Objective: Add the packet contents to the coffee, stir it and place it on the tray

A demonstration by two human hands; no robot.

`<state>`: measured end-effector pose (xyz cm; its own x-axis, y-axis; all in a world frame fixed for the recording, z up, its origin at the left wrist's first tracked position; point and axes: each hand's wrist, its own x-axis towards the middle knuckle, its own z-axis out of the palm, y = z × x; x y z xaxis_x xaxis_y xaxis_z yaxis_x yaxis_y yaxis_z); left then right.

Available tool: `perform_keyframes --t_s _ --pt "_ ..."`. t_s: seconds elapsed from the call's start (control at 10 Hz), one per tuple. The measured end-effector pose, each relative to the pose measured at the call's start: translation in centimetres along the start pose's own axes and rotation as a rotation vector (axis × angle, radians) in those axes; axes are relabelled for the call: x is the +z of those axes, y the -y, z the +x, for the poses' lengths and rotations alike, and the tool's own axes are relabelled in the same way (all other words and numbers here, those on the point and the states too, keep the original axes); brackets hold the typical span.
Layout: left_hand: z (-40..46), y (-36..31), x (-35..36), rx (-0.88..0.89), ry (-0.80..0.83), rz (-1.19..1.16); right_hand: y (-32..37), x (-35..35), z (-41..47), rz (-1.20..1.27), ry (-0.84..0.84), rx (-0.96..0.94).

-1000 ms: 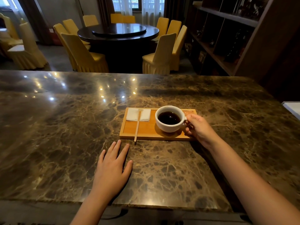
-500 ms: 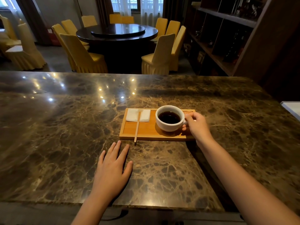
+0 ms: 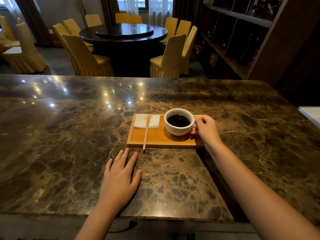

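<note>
1. The white cup, filled with dark coffee, stood on the right part of the wooden tray on the marble counter.
2. The right hand had its fingers curled around the cup's handle, thumb on top, pinching it closed.
3. The left hand lay flat on the counter near the tray's front edge, fingers spread and holding nothing.
4. A white napkin lay at the tray's left end, with a wooden stirrer resting across it and poking over the front rim.
</note>
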<state>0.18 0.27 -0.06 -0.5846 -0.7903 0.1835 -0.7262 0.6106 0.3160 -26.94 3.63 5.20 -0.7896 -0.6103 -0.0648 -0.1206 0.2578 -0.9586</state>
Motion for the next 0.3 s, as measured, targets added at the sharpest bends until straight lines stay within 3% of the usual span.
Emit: perform_keyframes --t_s 0.3 --pt "-0.1 -0.1 -0.1 -0.008 0.035 -0.006 0.1 -1.1 -1.0 0.097 -0.024 0.067"
